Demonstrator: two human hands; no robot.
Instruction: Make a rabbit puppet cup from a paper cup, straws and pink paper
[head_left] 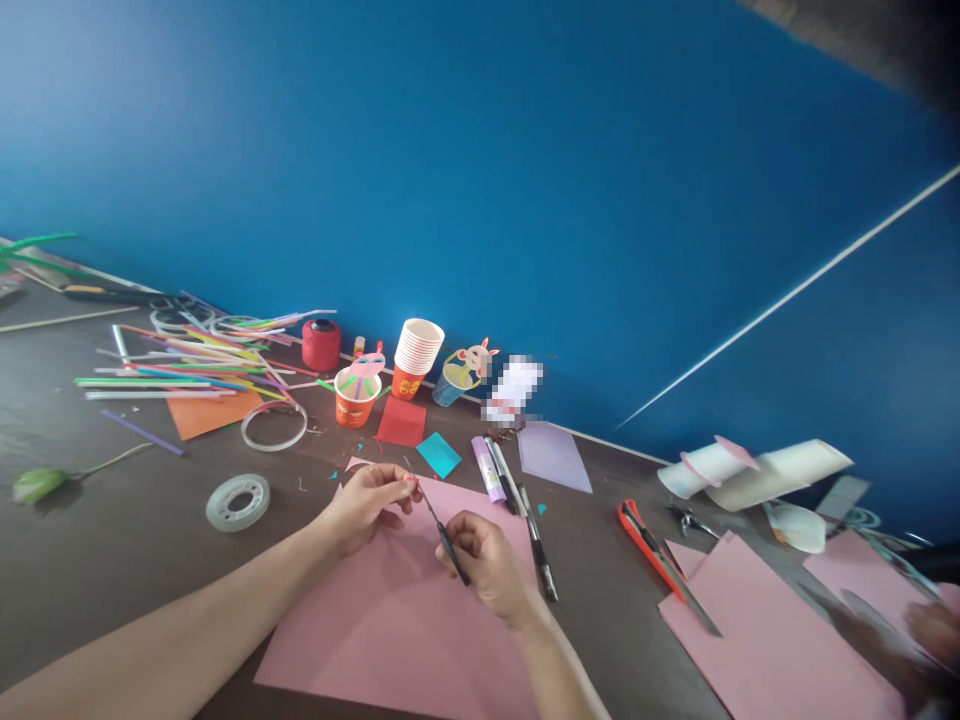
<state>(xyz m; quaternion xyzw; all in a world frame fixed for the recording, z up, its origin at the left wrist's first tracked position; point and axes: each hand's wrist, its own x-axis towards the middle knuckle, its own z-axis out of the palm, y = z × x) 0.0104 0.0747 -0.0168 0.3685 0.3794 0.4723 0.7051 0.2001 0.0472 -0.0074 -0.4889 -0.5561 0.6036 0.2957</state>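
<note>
From the head camera, both bare forearms reach in from the lower left and lower middle over a dark brown surface (112, 560) set against a blue wall (525, 180). The left hand (367, 503) has its fingers drawn together, pinching a tiny scrap at the fingertips; what the scrap is cannot be made out. The right hand (487, 560) is closed around the dark handles of a small pair of scissors (442, 527), whose thin blades point up and left toward the left fingertips. Both hands hover over a large pink paper sheet (390, 620) lying flat near the front edge.

Just left of that sheet lies a roll of clear tape (238, 501), and farther back a thin white ring (274, 425). A heap of coloured drinking straws (187, 365) spreads across the back left, partly over an orange paper (210, 413). Along the wall stand a red spool of thread (321, 344), an orange paper cup (356, 398) with a pink-and-green decoration on it, a stack of paper cups (415, 357) and a blue cup with a rabbit figure (463, 372). In front of these lie a red paper square (402, 422) and a teal one (439, 455). A purple glue stick (487, 469) and a black pen (540, 545) lie just right of the hands. An orange utility knife (654, 550) rests beside a second pink sheet (772, 640) on the right.
</note>
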